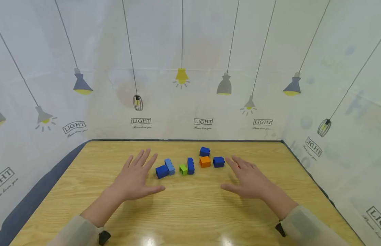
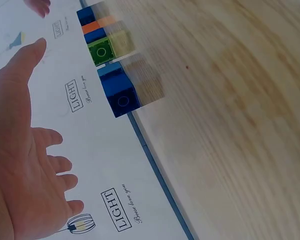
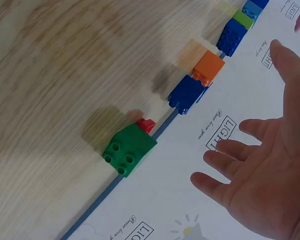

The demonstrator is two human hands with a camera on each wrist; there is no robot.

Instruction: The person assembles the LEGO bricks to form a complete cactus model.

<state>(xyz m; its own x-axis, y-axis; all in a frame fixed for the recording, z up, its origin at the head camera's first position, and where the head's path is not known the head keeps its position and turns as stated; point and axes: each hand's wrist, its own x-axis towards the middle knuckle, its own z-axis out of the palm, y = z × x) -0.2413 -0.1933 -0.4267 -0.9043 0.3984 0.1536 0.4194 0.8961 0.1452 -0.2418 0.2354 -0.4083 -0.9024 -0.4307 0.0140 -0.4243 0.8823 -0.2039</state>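
Note:
Spread fingers and thumb show on my left hand [image 1: 133, 179], which holds nothing left of the toy building blocks. Closest to it are a dark blue block [image 1: 161, 172] and a light blue block [image 1: 169, 166], touching each other. A lime green block [image 1: 183, 169] lies against an upright-looking blue block [image 1: 191, 165]. Farther right come an orange block [image 1: 205, 161] and two more blue blocks [image 1: 204, 151] [image 1: 218, 162]. My right hand [image 1: 250, 179], also empty with fingers extended, hides most of a red block [image 3: 146, 125] and a green block [image 3: 130, 150] from the head view.
The blocks lie in a loose row on a wood-grain table [image 1: 190, 212]. Behind and at both sides hangs a pale curtain [image 1: 190, 41] printed with lamps. A dark strip [image 1: 184, 140] runs along the table's far edge.

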